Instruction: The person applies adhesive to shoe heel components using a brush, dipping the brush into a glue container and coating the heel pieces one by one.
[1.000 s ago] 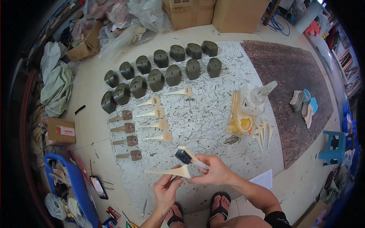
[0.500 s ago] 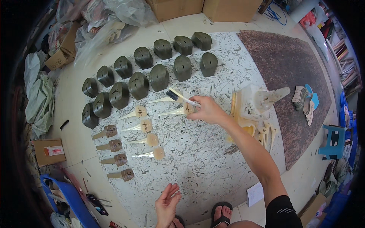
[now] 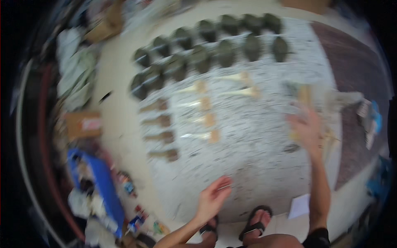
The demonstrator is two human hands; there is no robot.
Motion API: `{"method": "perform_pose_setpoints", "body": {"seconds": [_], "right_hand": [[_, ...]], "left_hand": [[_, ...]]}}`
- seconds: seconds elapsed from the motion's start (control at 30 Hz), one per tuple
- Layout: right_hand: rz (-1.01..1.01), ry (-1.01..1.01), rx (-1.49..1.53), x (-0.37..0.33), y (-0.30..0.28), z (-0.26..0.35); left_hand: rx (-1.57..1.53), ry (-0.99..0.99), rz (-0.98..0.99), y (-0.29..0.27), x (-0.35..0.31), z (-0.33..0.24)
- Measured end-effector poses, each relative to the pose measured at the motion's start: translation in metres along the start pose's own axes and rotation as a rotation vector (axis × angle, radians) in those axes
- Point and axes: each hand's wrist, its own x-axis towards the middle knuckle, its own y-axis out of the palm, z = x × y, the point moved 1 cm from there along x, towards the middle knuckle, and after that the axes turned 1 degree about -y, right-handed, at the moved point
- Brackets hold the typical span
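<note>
At the right of the white, speckled board, my right hand is blurred and closed on a brush; its dark bristles show only as a smear. My left hand is over the near part of the board with its fingers curled together. A thin pale line shows between them, too small to name. Between the hands and the left edge lie several cream, long-tapered pieces with wide tan ends and a column of similar brown pieces. Beside my right hand stands a yellowish-white block, partly hidden.
Two rows of dark green rounded blocks stand along the far side. A brown mat lies at the right, with a pale and blue stack on it. A cardboard box and a blue bin are at the left.
My right hand has moved right with the brush, away from the cream pieces to beside the yellowish block. The view has turned, so everything sits differently in it. My left hand remains low over the board.
</note>
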Motion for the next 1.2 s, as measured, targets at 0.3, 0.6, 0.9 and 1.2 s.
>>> {"method": "perform_pose_setpoints", "body": {"seconds": [0.3, 0.6, 0.9, 1.2], "right_hand": [[-0.636, 0.714, -0.09, -0.146, -0.116, -0.16], [-0.763, 0.517, -0.017, -0.123, -0.125, -0.135], [-0.614, 0.6, -0.243, -0.101, -0.077, -0.123], [-0.128, 0.253, 0.053, -0.19, -0.087, -0.019]], "left_hand": [[0.099, -0.046, -0.004, 0.004, -0.02, -0.004], [0.104, 0.08, 0.133, 0.035, -0.05, -0.007], [0.056, 0.087, 0.102, 0.028, -0.059, -0.015], [0.023, -0.011, 0.165, 0.044, -0.057, -0.013]]}}
